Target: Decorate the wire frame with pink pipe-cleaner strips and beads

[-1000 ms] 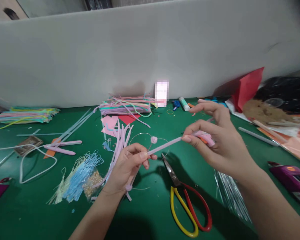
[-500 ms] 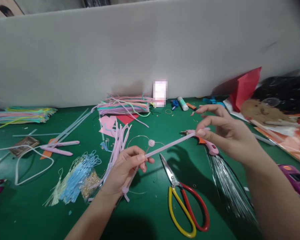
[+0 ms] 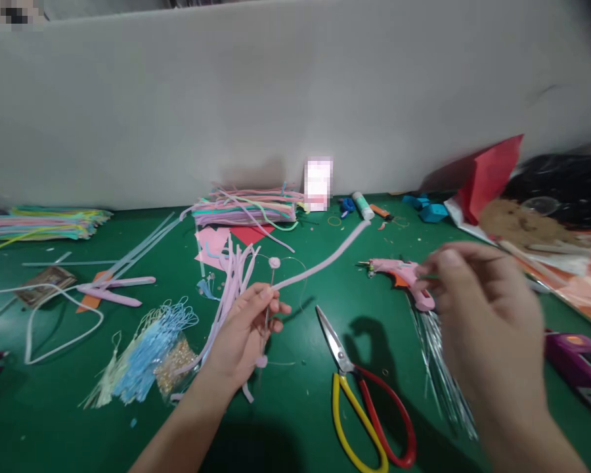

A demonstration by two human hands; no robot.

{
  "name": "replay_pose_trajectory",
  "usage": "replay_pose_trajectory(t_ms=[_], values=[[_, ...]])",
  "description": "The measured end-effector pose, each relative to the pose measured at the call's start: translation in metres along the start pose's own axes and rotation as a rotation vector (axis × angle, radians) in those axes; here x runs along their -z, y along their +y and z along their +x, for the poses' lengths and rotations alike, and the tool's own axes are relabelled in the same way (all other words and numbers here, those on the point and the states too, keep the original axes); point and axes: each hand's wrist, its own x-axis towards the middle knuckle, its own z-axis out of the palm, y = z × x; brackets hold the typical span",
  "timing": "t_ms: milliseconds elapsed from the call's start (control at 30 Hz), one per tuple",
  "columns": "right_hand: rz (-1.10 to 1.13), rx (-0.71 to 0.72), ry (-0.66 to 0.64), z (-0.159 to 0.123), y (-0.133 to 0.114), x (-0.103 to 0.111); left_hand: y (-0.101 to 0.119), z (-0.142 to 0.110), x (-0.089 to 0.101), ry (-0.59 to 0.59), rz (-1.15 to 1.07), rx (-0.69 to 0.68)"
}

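Observation:
My left hand (image 3: 243, 335) pinches the near end of a light pink pipe cleaner (image 3: 320, 263), which curves up and away to the right above the green table (image 3: 54, 420). A thin wire ring with a small pink ball (image 3: 274, 263) is held in the same hand. My right hand (image 3: 482, 315) is raised near the camera and blurred, its fingers curled together with nothing visible in them. It hovers just right of a pink glue gun (image 3: 401, 272) lying on the table. Scissors (image 3: 359, 394) with one yellow and one red handle lie between my hands.
A stack of coloured pipe cleaners (image 3: 246, 210) lies at the back wall, another stack (image 3: 44, 223) at far left. Pale blue tassels (image 3: 148, 348), pink and red paper (image 3: 226, 240), silver tinsel (image 3: 438, 368), a purple tool (image 3: 581, 368) and a red paper bag (image 3: 487, 174) crowd the table.
My right hand let go of the pipe cleaner's far end and drew back toward the camera. The freed end sprang up and away. My left hand kept its grip.

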Motion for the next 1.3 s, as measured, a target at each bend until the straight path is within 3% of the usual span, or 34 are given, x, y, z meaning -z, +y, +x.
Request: replay_pose_trajectory(t_ms=[33, 133, 200, 400, 767, 1300], values=[[-0.012, -0.076, -0.024, -0.01, 0.0, -0.007, -0.001, 0.0, -0.001, -0.011, -0.011, 0.005], [0.102, -0.246, -0.491, -0.03, -0.001, -0.032, -0.007, 0.0, -0.002, -0.077, -0.023, 0.05], [0.234, -0.284, -0.602, -0.033, -0.001, -0.047, -0.01, -0.001, -0.003, -0.119, -0.002, 0.102], [0.373, -0.366, -0.645, -0.021, 0.005, -0.06, -0.013, -0.003, -0.002, -0.176, 0.089, 0.218], [0.452, -0.315, -0.76, -0.017, 0.01, -0.058, -0.013, 0.002, 0.0, -0.265, 0.057, 0.36], [0.515, -0.305, -0.806, -0.018, 0.009, -0.06, -0.013, 0.002, -0.003, -0.296, -0.004, 0.329]])
